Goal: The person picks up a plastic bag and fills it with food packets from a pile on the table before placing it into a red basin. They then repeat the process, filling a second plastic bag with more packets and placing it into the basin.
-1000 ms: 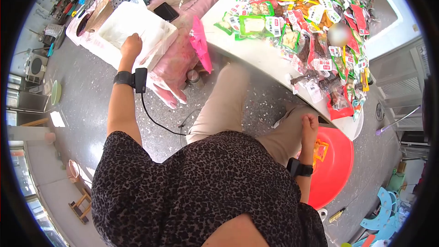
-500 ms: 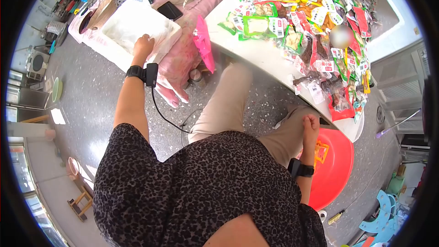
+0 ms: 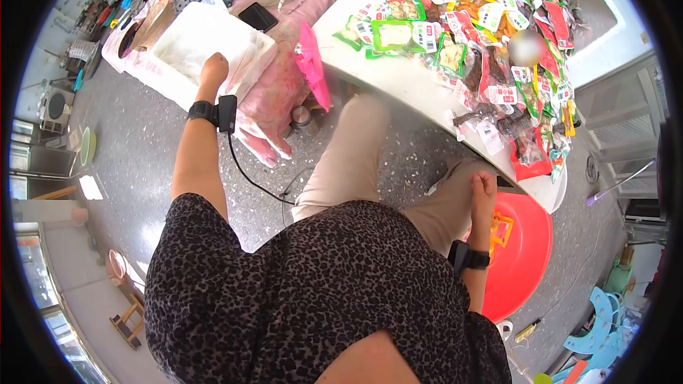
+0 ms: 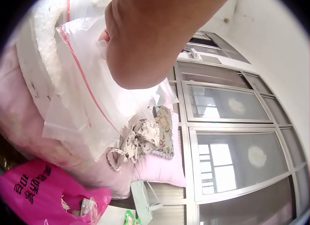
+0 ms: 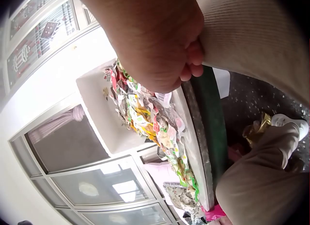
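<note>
The right hand [image 3: 483, 190] rests curled on the person's right knee, fingers folded in on themselves and holding nothing, just above a red plastic stool [image 3: 523, 256]. Farther out, the left hand [image 3: 213, 70] reaches into a white foam box [image 3: 186, 37] and pinches a clear zip bag [image 4: 80, 94] with a red seal line; the bag lies against the box's inner wall. The box sits on pink bedding [image 3: 274, 96], with a magenta plastic bag [image 3: 310, 64] hanging beside it. Beyond, a white table [image 3: 398, 85] carries a heap of packaged snacks [image 3: 484, 21].
</note>
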A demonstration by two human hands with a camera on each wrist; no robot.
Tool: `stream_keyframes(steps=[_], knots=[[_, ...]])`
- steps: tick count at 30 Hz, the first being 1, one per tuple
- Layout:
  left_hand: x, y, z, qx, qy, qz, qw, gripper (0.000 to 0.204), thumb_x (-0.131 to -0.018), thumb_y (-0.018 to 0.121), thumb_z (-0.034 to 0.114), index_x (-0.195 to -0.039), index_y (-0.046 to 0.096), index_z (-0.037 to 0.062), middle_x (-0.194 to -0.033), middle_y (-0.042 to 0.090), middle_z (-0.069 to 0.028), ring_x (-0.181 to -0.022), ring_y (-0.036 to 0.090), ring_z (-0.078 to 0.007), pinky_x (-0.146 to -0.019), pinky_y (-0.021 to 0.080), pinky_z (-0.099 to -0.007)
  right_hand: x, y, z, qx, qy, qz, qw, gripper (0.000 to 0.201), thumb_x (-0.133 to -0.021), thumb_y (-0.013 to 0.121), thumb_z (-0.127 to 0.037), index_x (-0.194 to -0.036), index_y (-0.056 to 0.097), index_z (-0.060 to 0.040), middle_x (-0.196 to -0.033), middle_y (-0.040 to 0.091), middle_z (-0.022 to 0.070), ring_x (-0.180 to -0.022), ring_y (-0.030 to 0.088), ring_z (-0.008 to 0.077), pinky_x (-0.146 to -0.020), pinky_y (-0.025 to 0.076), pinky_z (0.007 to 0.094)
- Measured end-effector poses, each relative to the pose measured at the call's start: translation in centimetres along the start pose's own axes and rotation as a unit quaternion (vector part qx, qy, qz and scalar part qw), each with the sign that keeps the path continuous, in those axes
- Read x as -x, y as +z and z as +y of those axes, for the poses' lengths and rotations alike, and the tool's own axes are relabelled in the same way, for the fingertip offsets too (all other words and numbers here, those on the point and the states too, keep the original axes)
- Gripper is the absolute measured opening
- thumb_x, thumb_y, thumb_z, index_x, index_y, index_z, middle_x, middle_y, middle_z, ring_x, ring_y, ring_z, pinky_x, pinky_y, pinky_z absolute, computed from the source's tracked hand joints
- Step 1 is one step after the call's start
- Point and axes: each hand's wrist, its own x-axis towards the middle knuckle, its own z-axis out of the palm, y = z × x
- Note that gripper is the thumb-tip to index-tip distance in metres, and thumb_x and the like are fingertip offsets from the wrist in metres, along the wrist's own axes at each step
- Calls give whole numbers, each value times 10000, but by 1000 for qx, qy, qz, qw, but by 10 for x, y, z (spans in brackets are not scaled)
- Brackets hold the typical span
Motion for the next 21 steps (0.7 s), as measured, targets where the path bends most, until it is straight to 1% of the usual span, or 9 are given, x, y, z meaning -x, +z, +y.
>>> stream_keyframes(steps=[3,5,8,9,12,14,16,20,21], knots=[[-5,-2,-6,8,12,69,998,290,-776,348,232,-859,529,21,-885,535,-218,-847,502,-370,-743,392,-419,-1,3,-1,24,-21,3,999,116,-783,474,-91,-877,496,-27,-750,512,-1,-626,410,37,-562,338,159],[7,-26,16,18,16,101,995,285,-772,355,230,-840,537,21,-856,542,-219,-820,510,-372,-717,395,-427,-1,3,-3,39,-44,-2,998,113,-783,473,-91,-872,498,-27,-756,518,3,-637,422,41,-567,343,162],[36,-59,54,71,121,127,982,244,-774,402,204,-771,534,-1,-744,562,-185,-703,538,-338,-621,408,-396,2,4,-20,65,-32,-14,997,140,-767,497,-63,-896,504,-11,-791,537,18,-713,485,57,-631,386,176],[52,-67,71,84,140,126,979,214,-771,414,177,-753,528,-3,-720,554,-176,-671,532,-323,-602,406,-374,3,10,-29,11,-28,-21,999,136,-770,493,-65,-895,503,-14,-784,540,18,-709,486,58,-623,388,176],[111,-72,128,199,218,39,955,161,-757,439,134,-740,520,-3,-691,540,-166,-648,524,-304,-589,405,-345,4,31,-60,-69,7,-112,991,157,-783,477,-93,-926,496,-31,-837,557,38,-768,508,88,-637,409,210],[143,-45,155,255,243,-16,936,122,-748,452,105,-727,512,2,-667,525,-158,-627,516,-288,-573,401,-327,1,53,-71,-112,39,-186,975,167,-784,478,-97,-941,488,-40,-858,548,43,-794,517,105,-657,422,224],[172,-14,178,301,264,-125,908,114,-735,468,108,-700,499,5,-656,515,-151,-598,511,-271,-552,396,-329,-1,77,-78,-132,60,-258,955,167,-785,481,-111,-938,487,-44,-884,535,48,-824,519,125,-685,433,246],[216,31,220,356,297,-239,853,133,-735,476,123,-682,490,1,-618,508,-127,-560,498,-231,-526,390,-320,4,123,-76,-186,116,-300,928,258,-781,506,-167,-980,458,-10,-955,487,64,-837,494,131,-680,445,267],[223,37,228,370,286,-283,837,127,-746,491,130,-699,496,11,-607,494,-79,-553,462,-151,-509,374,-272,4,130,-77,-188,127,-301,926,283,-780,508,-175,-998,446,-5,-977,472,73,-859,487,141,-690,447,279]])
